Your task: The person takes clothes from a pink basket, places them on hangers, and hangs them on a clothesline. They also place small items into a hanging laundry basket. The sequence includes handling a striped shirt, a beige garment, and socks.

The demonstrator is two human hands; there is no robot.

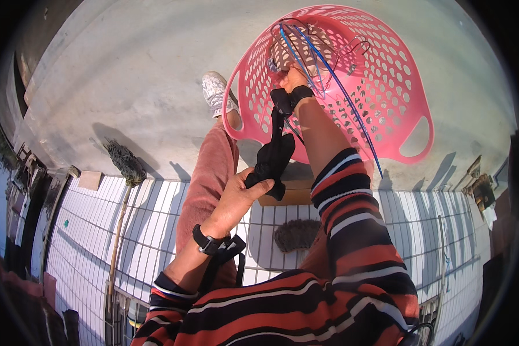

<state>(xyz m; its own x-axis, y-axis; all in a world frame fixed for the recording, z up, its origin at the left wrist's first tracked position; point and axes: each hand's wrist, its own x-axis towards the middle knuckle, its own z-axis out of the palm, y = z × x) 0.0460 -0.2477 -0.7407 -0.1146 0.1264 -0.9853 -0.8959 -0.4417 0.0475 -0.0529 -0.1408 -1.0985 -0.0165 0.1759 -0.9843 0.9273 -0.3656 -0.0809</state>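
Observation:
Bunched black cloth (271, 160) is pinched between the thumb and fingers of my left hand (231, 203), in front of my knees. My right hand (295, 79) reaches into a pink plastic laundry basket (391, 149) with a perforated wall. Its fingertips are hidden, so whether they grip anything is unclear. Brownish fabric (300, 49), dappled with light spots, lies in the basket just beyond that hand. Blue hangers (349, 99) and a dark wire hanger (364, 45) lie about it; one blue length juts over the near rim.
A string mop (125, 162) with a long handle is at the left on white tiles (155, 225). Below the basket are a cardboard box (285, 198) and a fuzzy brown object (297, 235). My sneaker (218, 93) stands beside the basket on grey concrete (155, 56).

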